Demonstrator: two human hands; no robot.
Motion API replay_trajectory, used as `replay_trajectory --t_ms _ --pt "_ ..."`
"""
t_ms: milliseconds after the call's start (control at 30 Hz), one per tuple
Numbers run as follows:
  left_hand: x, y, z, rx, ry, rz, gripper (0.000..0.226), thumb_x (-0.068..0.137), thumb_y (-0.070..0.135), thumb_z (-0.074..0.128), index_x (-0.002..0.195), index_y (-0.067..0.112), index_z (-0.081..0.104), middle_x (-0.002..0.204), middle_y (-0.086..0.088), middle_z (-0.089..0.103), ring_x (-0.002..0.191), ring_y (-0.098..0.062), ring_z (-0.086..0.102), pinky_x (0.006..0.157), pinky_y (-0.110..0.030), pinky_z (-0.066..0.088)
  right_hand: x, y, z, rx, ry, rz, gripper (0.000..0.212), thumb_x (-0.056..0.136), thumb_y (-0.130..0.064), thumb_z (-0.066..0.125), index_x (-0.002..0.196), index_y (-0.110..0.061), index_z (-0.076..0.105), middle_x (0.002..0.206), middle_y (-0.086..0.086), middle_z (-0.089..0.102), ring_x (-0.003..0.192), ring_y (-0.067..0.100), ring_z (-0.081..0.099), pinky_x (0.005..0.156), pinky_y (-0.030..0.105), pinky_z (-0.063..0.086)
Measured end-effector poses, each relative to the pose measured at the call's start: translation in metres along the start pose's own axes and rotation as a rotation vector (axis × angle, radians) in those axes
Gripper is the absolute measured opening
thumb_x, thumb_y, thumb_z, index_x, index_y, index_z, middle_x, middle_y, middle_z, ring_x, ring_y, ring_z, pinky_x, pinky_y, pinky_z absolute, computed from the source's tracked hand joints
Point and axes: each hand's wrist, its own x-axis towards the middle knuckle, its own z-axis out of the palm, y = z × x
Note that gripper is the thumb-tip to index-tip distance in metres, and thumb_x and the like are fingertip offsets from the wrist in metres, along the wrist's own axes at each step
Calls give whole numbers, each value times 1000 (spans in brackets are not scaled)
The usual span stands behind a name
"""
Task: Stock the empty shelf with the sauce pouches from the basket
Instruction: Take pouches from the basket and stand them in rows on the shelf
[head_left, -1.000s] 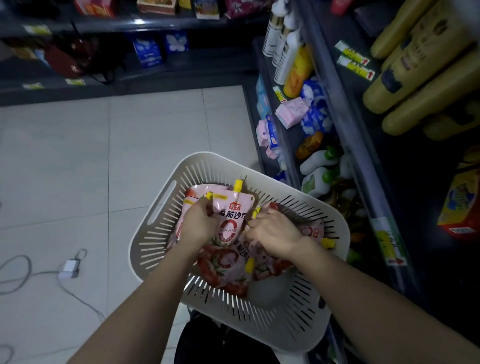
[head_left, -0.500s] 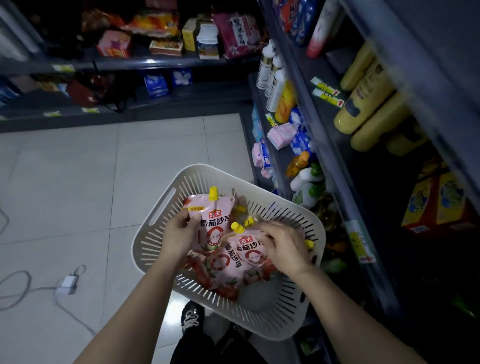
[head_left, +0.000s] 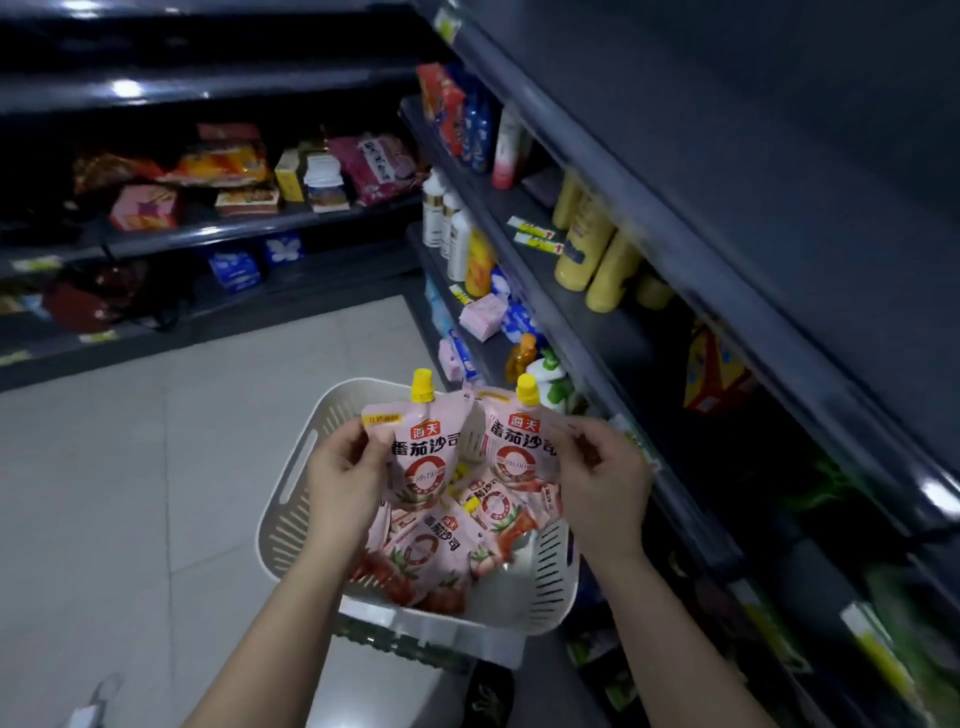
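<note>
Fingers (head_left: 349, 441) gripping 2 pouches (head_left: 423, 460), labelled 番茄沙司

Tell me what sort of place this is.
Likely a small shop aisle: tiered dark shelves with price tags on their edges, stocked with yellow bottles and snack packs.

A pale tiled floor (head_left: 130, 493) is seen under dim light; dark stocked shelves (head_left: 234, 228) are set behind it, further racks (head_left: 753, 171) along its right.
</note>
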Motion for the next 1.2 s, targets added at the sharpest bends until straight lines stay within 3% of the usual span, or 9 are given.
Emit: replay_trajectory --t_ms 67,200,400,500,667,767,867,1000,1200 --pt "-8 16 0 -7 -75 38 14 94 9 53 91 7 66 73 -13 65 61 -17 61 54 -29 51 -8 -17 -16 -22 94 -10 8 83 -12 68 83 -19 72 79 -8 69 76 10 64 71 32 53" --pt "-26 48 1 -70 -245 47 15 95 14 52 95 5 64 70 -16 64 47 -25 62 35 -27 48 -30 -48 -51 -72 251 -38 12 82 -9 69 82 -21 71 75 -13 65 73 4 61 69 25 51" --pt "-58 85 13 -114 -421 162 15 92 9 56 81 12 65 68 -6 62 57 -19 58 46 -27 48 -68 -77 -108 -198 439 -62 4 83 -15 70 86 -15 73 80 -8 69 74 6 62 70 31 53" --pt "-76 98 26 -134 -539 170 14 93 8 54 84 1 62 65 -13 56 41 -12 56 33 -22 44 -88 -94 -138 -266 537 -85 4 84 -19 68 81 -17 71 75 -9 67 70 6 58 66 22 46" --pt "-110 121 54 -216 -704 235 18 91 6 56 81 15 68 69 1 67 71 -20 59 61 -28 51 -117 -115 -189 -272 731 -65 15 81 -15 69 72 -27 64 66 -14 60 68 5 54 66 16 41" --pt "-135 133 73 -246 -801 226 22 91 9 57 77 20 70 76 -7 67 75 -23 58 70 -38 50 -135 -123 -221 -258 789 -10 10 83 -18 70 75 -24 68 69 -14 62 68 9 57 67 27 47" --pt "-162 145 93 -263 -867 263 20 91 7 57 80 17 69 79 -13 64 75 -22 56 70 -37 47 -152 -127 -253 -289 847 2 6 82 -21 70 77 -18 70 70 -7 64 67 12 58 65 34 48" --pt "-205 158 121 -260 -939 298 23 91 8 57 77 21 70 72 -1 66 66 -11 58 62 -29 49 -176 -130 -301 -303 906 9 11 83 -23 70 73 -20 67 63 -12 60 61 8 52 60 30 44" --pt "-278 166 170 -315 -1051 361 20 89 13 61 83 -6 61 67 -6 59 61 -12 51 53 -24 42 -214 -123 -381 -294 999 58 10 82 -26 71 76 -17 70 66 -4 66 64 12 56 63 38 51"
